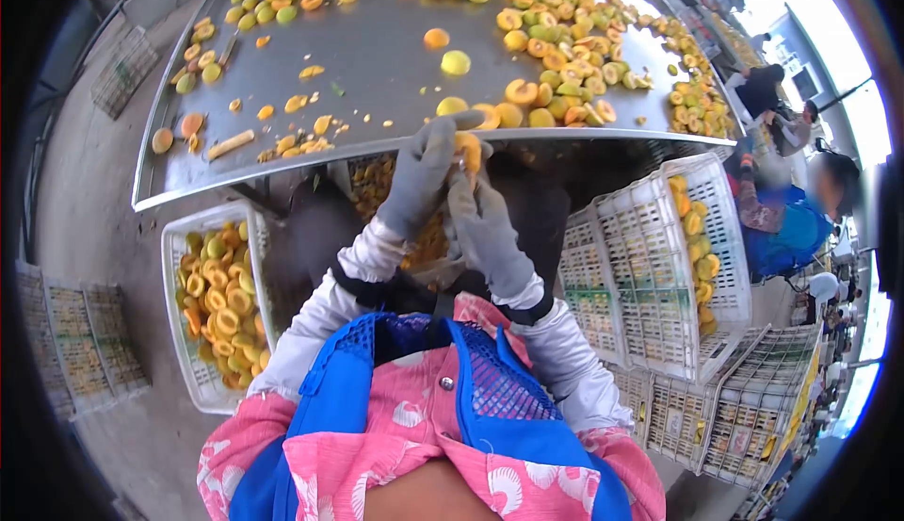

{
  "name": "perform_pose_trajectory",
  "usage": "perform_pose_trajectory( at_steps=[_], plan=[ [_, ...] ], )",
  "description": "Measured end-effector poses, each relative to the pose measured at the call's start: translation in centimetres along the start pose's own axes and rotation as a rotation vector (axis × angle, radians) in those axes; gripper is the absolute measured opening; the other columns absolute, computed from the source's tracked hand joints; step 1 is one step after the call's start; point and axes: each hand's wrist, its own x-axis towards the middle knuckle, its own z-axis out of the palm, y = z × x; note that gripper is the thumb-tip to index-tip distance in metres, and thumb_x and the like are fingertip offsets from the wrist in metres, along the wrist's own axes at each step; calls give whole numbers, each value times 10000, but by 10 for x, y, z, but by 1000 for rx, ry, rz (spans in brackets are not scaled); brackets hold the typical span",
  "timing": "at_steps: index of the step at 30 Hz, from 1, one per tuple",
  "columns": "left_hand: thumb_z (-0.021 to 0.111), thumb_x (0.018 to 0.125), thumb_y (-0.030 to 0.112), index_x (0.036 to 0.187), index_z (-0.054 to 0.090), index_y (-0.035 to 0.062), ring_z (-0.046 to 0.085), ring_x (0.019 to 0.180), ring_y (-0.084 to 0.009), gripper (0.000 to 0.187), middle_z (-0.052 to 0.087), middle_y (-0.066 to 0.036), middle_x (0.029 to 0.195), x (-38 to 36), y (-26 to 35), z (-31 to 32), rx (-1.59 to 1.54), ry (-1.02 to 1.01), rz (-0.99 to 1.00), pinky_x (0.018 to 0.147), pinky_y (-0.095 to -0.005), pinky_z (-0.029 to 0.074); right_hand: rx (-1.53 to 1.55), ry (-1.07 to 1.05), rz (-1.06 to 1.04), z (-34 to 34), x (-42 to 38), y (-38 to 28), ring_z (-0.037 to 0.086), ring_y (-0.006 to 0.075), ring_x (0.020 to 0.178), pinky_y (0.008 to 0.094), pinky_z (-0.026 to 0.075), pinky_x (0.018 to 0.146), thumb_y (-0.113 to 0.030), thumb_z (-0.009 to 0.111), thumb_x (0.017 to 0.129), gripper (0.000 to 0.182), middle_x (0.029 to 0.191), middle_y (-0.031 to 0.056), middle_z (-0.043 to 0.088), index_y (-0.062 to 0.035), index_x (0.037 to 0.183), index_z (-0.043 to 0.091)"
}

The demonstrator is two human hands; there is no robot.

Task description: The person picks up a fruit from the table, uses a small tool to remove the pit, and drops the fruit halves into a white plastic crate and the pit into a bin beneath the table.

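Note:
Both my hands wear grey gloves and meet over the near edge of the metal table. My left hand (422,174) is closed on a yellow-orange peach piece (468,151), its fingers curled over the top. Just below and to the right, my right hand (488,234) is closed with its fingertips up against the same peach piece. Whatever else the right fingers hold is hidden or too small to name. Beyond the hands, peach halves (521,92) lie close to the table edge, some cut side up.
The metal table (377,64) bears many peaches, scraps and a wooden-handled tool (231,144). A white crate of halves (215,300) stands at left. More crates (621,267) stand at right, near a person in blue (786,229). Scraps lie in a container (428,243) below the hands.

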Motion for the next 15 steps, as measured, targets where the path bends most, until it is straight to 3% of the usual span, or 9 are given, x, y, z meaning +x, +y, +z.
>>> perform_pose_trajectory(
  at_steps=[2,5,7,8,9,11,15],
  plan=[
    [430,1030,375,1198,598,-9,602,750,-103,451,664,-73,879,0,-4,1,-55,30,-56,693,-244,508,-134,-2,-30,-2,1,3,438,40,470,217,353,398,-280,497,1005,206,631,-59,472,-98,915,535],
    [498,1008,390,936,687,7,572,657,-81,433,654,-49,757,3,-11,-5,-69,95,-197,621,-225,479,-172,-23,-92,-3,2,9,440,48,461,230,357,396,-288,495,1006,219,625,-52,474,-96,911,539],
    [514,1002,388,909,686,3,556,642,-73,432,644,-35,742,1,-19,-2,70,186,-145,604,-223,464,-105,-29,142,-2,-5,-9,407,58,434,241,343,390,-337,472,1012,265,600,-55,441,-113,873,503],
    [529,996,386,881,685,0,540,626,-65,432,633,-21,728,-1,-24,-1,206,266,-94,588,-221,449,-99,-35,148,-5,-6,-15,407,58,434,241,343,390,-337,472,1012,265,600,-55,441,-113,873,503],
    [473,1016,386,932,665,-9,573,626,-90,448,646,-52,731,1,-32,-5,329,250,-23,599,-222,471,24,-117,293,-8,-7,-20,373,60,423,243,319,382,-366,455,1013,287,589,-62,405,-130,852,478],
    [486,1010,379,935,667,-3,572,621,-95,429,646,-53,729,5,-34,-9,260,217,-92,600,-226,474,221,-237,496,-14,-5,-22,260,46,415,226,229,379,-488,431,1002,365,575,-83,291,-172,820,410],
    [512,996,365,935,674,7,575,619,-106,398,653,-57,735,8,-23,-12,28,96,-313,606,-236,479,336,-453,540,-29,-4,-30,214,18,444,193,191,411,-596,439,968,439,596,-100,254,-169,867,445]
  ],
)
